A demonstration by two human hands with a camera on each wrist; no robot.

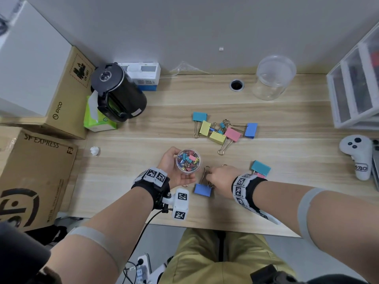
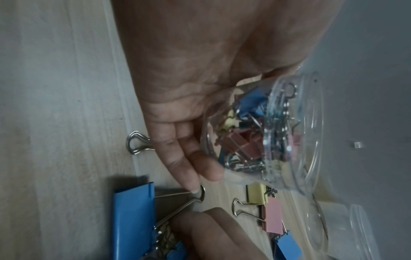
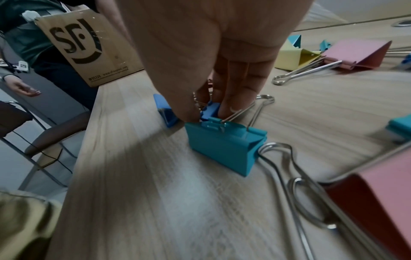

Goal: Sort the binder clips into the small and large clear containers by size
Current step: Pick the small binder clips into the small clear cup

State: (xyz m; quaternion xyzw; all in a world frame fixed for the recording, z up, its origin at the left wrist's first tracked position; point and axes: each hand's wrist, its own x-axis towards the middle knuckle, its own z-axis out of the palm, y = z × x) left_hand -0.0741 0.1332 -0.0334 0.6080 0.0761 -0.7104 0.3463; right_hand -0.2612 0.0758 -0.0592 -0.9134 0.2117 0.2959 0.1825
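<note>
Right hand (image 1: 220, 179) has its fingers (image 3: 233, 98) bunched together and pointing down, pinching a small blue clip (image 3: 210, 110) low center in the head view. That little clip sits right between a big blue clip (image 1: 202, 190) and a teal clip (image 3: 224, 146), both lying on the bench (image 1: 123, 171), so the fingertips are squeezed in among wire handles.

Left hand (image 1: 174, 169) sits just left of that, fingers curled under and around the small clear container (image 1: 188, 160), which is packed with small colored clips. One fingertip reaches down near the big blue clip's handle; can't tell if it actually touches.

Further out, a pile of large clips (image 1: 222, 130) in yellow, pink and blue lies up toward mid-frame, and another teal clip (image 1: 260, 167) is right of the wrist. The large clear container (image 1: 273, 77) stands upper right, well apart from both hands. Black kettle (image 1: 117, 93) and cardboard boxes (image 1: 30, 177) fill the left side.
</note>
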